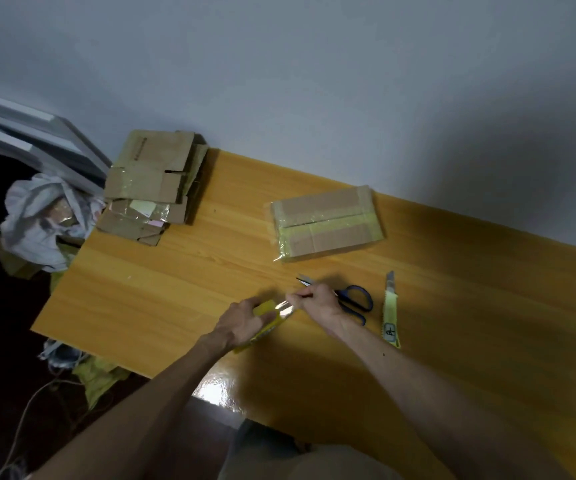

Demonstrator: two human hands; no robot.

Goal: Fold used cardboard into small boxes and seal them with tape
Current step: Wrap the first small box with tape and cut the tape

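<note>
My left hand (241,322) grips a yellow roll of tape (266,318) just above the wooden table (148,289). My right hand (316,301) pinches the clear tape end (288,306) pulled off the roll. A small folded cardboard box (326,223) with yellowish tape over its seam lies farther back on the table. A stack of flattened used cardboard (155,181) sits at the table's far left corner.
Blue-handled scissors (356,301) lie just behind my right hand. A yellow utility knife (391,310) lies to their right. White bags and scraps (42,221) are piled on the floor left of the table. A wall runs behind the table.
</note>
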